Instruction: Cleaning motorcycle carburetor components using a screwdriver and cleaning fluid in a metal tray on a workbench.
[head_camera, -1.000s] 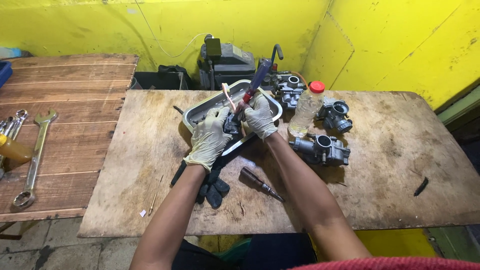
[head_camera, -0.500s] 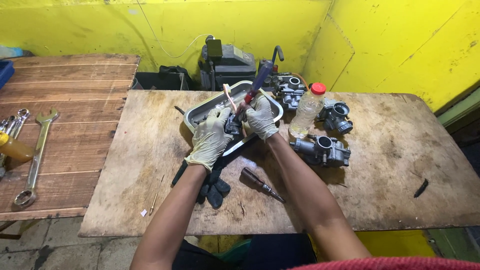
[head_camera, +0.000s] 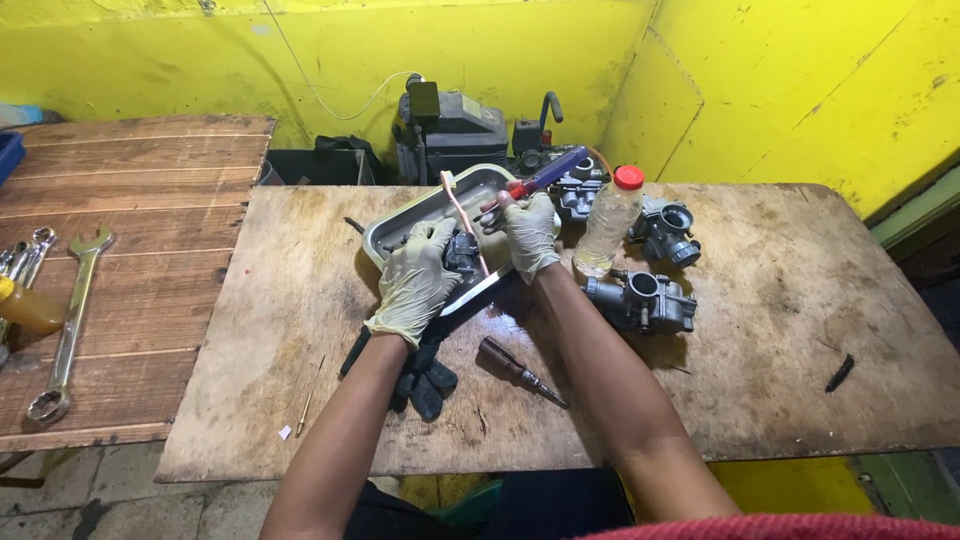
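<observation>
left hand clenched on a dark carburetor, over the near edge of the metal tray | right hand grasping a screwdriver, blue handle pointing far-right | desk: bottle and two more carburetors right, black glove and second screwdriver near.

Tray behind hands, bottle right, wrench far left
</observation>
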